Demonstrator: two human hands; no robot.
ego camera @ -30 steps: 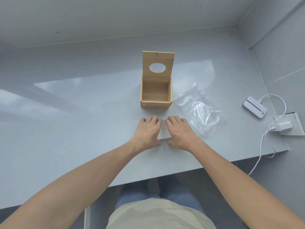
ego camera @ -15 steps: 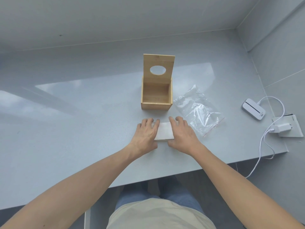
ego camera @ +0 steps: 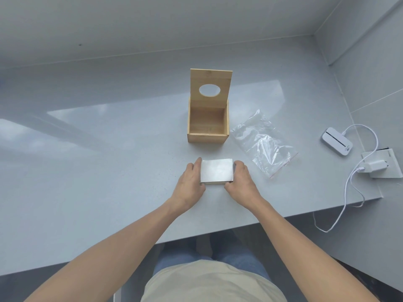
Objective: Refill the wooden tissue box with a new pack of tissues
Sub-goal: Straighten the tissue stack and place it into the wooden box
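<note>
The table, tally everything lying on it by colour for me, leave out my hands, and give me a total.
Wooden brown: 1, the open tissue box
White: 4, the tissue stack, small device, charger with cable, flat plate under the charger
Clear: 1, the empty plastic bag
Total: 6

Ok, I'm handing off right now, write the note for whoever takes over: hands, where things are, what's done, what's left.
Left hand and right hand: each grips one side of the tissue stack, low over or on the table.
Box: just beyond the stack, lid up, looks empty.
Bag: right of the box, looks empty.
Done: lid open, tissues out of any wrapper.
Left: put stack in box, close lid.
</note>
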